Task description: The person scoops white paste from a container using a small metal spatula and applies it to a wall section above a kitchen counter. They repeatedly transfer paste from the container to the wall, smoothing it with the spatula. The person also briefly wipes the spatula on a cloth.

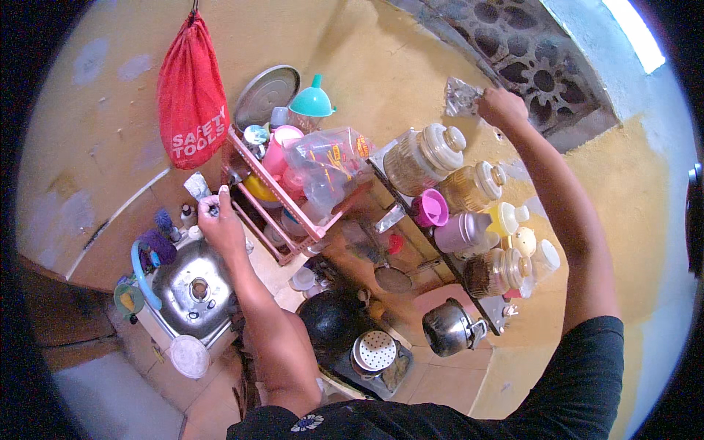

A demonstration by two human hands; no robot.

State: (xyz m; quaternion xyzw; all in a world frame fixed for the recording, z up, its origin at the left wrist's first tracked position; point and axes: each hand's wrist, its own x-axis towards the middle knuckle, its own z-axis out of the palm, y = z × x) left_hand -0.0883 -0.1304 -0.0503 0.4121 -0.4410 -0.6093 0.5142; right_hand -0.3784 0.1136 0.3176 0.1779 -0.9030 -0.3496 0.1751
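My right hand [503, 108] is raised high near the vent blocks, its fingers closed on a crumpled clear plastic bag [462, 98]. Below it, lidded clear jars [425, 158] stand on the wall shelf [433, 249]. My left hand [222, 226] is over the counter between the sink and the dish rack, with its fingers curled. A small whitish packet [196, 186] juts from those fingers and appears pinched in them. Beside this hand, the pink dish rack [319, 233] carries cups, a teal funnel [312, 100] and a clear printed plastic bag [326, 163].
A steel sink [172, 293] lies at the left, with a blue hose [139, 275] on its edge. Left of the rack hangs a red drawstring bag [193, 95]. A dark wok [334, 320] and a perforated white steamer plate [376, 350] are low in the middle; a steel pot [447, 328] hangs near the shelf.
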